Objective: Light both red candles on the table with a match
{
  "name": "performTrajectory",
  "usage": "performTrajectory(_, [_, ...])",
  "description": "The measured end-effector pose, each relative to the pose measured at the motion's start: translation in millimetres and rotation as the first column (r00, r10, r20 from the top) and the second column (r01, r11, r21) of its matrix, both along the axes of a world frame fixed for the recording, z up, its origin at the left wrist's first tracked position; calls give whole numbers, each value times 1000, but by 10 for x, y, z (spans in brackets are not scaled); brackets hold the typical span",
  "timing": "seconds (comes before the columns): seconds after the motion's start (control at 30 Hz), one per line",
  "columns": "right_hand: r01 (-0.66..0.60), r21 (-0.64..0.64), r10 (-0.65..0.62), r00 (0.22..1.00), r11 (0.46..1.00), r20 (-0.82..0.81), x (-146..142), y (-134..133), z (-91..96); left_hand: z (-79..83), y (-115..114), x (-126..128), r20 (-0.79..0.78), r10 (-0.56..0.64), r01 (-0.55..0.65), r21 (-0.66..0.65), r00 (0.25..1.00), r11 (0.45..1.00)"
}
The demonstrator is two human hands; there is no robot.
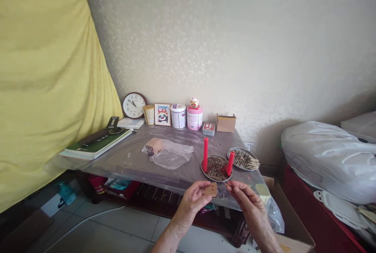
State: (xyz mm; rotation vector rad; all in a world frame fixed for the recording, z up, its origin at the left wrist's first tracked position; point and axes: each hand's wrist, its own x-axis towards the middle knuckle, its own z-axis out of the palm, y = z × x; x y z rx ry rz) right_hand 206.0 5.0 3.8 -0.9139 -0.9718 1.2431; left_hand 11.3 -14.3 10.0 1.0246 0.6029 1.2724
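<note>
My left hand (192,202) pinches a small brown card-like piece (211,189) with two dark spots, held in front of the table's near edge. My right hand (248,202) is right beside it, its fingers curled and close together at the piece's right side; whether they touch it is unclear. Just beyond the hands a round metal plate (216,168) holds dark crumbs and two red candles, one upright (205,149) and one leaning (230,163). A second plate (242,159) carries a bundle of thin sticks.
The plastic-covered table (129,155) bears a crumpled clear bag (170,153), books (95,145), a clock (134,105), tins (178,116), a picture and a small carton (226,122) along the wall. A yellow curtain hangs left; a white bag (326,155) lies right; an open box sits below.
</note>
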Motion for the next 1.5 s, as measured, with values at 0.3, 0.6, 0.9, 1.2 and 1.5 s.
performTrajectory(0.3, [48, 9, -49, 993, 999, 111, 5, 0, -33, 43, -12, 11, 32, -24, 24, 9, 999, 1000])
performTrajectory(0.6, [45, 4, -45, 999, 999, -22, -30, 24, -17, 32, 2, 11, 79, -50, 49, 11, 996, 999])
performTrajectory(0.9, [51, 18, -51, 999, 999, -6, -75, -5, 46, 13, 8, 16, 66, -5, 6, -7, 998, 1000])
performTrajectory(1.2, [69, 95, -81, 989, 993, 124, -156, -92, 151, 22, 23, 18, 50, 16, -15, -26, 999, 1000])
performTrajectory(1.5, [129, 237, -190, 949, 963, 253, -242, -143, 192, 24, 31, 13, 36, 36, -34, -54, 999, 998])
